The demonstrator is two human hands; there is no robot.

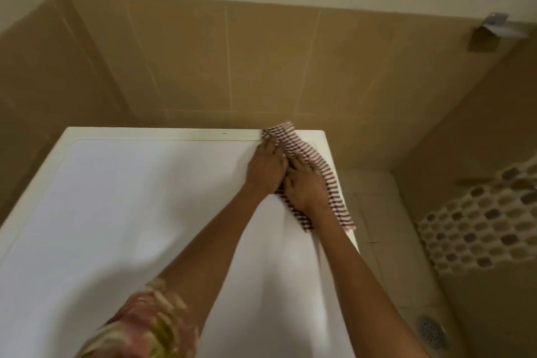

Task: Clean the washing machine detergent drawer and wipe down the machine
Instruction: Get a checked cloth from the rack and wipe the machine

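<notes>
The flat washing machine top (145, 212) is plain white with a cream rim, and the crumpled wiping cloth (308, 154) is pale pink with narrow dark brown stripes. The glazed wall tiles (261, 67) are tan with pale grout lines, the mosaic tile band (479, 227) mixes brown, grey and off-white pebble shapes, and the fabric sleeve (145, 325) shows a blurred pink, cream and yellow-green print.

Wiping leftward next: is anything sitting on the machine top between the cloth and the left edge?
Nothing visible does. The left hand and the right hand rest on the striped cloth at the far right corner, and the white machine top from there to its left edge shows no object on it.
</notes>
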